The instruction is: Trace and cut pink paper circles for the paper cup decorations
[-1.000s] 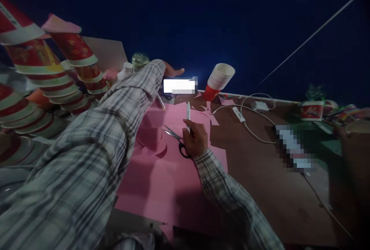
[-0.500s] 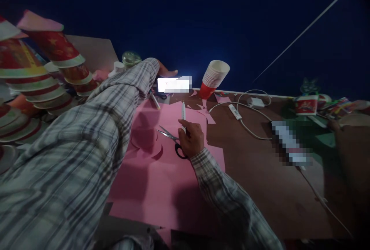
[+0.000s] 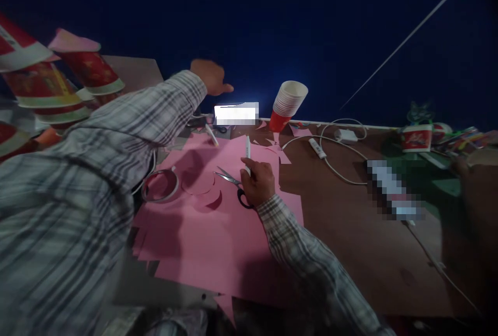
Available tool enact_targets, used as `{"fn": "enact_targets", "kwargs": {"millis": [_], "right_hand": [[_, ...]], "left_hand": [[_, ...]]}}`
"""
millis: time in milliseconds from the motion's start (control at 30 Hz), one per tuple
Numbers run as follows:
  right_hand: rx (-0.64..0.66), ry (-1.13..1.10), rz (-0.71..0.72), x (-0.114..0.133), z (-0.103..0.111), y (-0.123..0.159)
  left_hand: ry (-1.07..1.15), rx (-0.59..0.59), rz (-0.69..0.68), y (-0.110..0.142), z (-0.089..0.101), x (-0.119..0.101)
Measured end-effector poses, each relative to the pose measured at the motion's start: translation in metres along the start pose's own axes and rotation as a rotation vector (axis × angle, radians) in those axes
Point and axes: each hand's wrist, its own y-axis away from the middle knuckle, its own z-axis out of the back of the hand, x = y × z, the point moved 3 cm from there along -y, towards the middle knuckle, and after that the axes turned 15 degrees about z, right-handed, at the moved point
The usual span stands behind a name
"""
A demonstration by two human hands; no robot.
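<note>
My right hand (image 3: 259, 183) rests on the pink paper (image 3: 218, 258), its fingers closed around a white marker (image 3: 248, 148) that points away from me. Black-handled scissors (image 3: 230, 176) lie with parted blades by that hand, one handle loop partly under it. At the back, my left hand (image 3: 210, 77) is raised above a bright, partly pixelated rectangle (image 3: 235, 114). One digit stretches to the right; its other fingers are mostly hidden. Curved pink cutouts (image 3: 206, 198) and a roll of tape (image 3: 160, 185) lie on the paper. A second white marker (image 3: 211, 135) sits near the paper's far edge.
A tilted stack of paper cups (image 3: 288, 105) stands near the wall. White cables with an adapter (image 3: 345, 136) and a pixelated device (image 3: 392, 188) lie to the right. Decorated red cups (image 3: 89, 69) crowd the left. A red-and-white cup (image 3: 416, 138) stands at far right.
My left hand has risen and shifted slightly left, away from the bright rectangle. The left sleeve has moved aside, uncovering the tape roll. My right hand stays around the marker.
</note>
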Motion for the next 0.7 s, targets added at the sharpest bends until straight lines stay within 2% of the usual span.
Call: {"fn": "enact_targets", "kwargs": {"millis": [33, 100, 167, 200, 267, 333, 367, 433, 500, 600, 700], "right_hand": [[-0.008, 0.001, 0.007, 0.0, 0.0, 0.0], [-0.035, -0.005, 0.036, 0.003, 0.002, 0.0], [-0.063, -0.017, 0.07, 0.007, 0.005, 0.0], [-0.073, -0.026, 0.087, 0.009, 0.006, 0.0], [-0.072, -0.046, 0.118, 0.015, 0.007, 0.0], [-0.045, -0.061, 0.151, 0.023, 0.008, 0.0], [-0.029, -0.067, 0.174, 0.027, 0.008, 0.001], [-0.003, -0.089, 0.236, 0.039, 0.008, 0.002], [0.004, -0.14, 0.321, 0.053, 0.01, 0.003], [0.042, -0.237, 0.398, 0.075, 0.012, 0.007], [0.086, -0.309, 0.422, 0.092, 0.011, 0.013]], "left_hand": [[-0.009, -0.057, -0.025, 0.013, 0.016, -0.004], [0.162, -0.184, -0.105, 0.05, 0.04, -0.011], [0.488, -0.218, -0.174, 0.097, 0.045, -0.01], [0.703, -0.129, -0.166, 0.121, 0.036, -0.006], [1.127, 0.163, -0.067, 0.168, 0.005, 0.008], [1.476, 0.384, 0.144, 0.21, -0.034, 0.027], [1.612, 0.434, 0.278, 0.227, -0.051, 0.038], [1.822, 0.484, 0.501, 0.254, -0.077, 0.058], [2.012, 0.485, 0.627, 0.269, -0.093, 0.072], [2.211, 0.459, 0.741, 0.275, -0.103, 0.086], [2.287, 0.523, 0.735, 0.273, -0.105, 0.086]]}}
